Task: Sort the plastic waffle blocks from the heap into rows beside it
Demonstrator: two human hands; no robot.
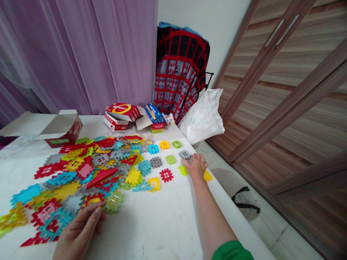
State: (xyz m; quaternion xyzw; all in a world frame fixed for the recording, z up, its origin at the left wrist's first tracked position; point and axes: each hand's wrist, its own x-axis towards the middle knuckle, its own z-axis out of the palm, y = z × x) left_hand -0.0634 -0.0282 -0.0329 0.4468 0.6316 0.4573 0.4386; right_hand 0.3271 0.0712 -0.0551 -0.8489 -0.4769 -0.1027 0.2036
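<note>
My left hand (81, 229) is at the near edge of a heap of toothed plastic building tiles. Its thumb and fingers are pinched at the left edge of a green window tile (114, 201). My right hand (195, 167) reaches to the table's right side, its fingers bent at the near edge of a grey window tile (185, 154). Under and beside that hand lie a light green tile (182, 170) and a yellow tile (208, 176), both partly hidden. To its left are a red window tile (166, 175) and a plain green tile (170, 159).
The mixed heap (81, 162) covers the left of the white table (151, 231). Opened boxes (121, 115) stand along the back, with a larger open carton (63, 130) at left. A white plastic bag (203, 117) is at the far right corner, beside a cloth-covered chair (180, 72).
</note>
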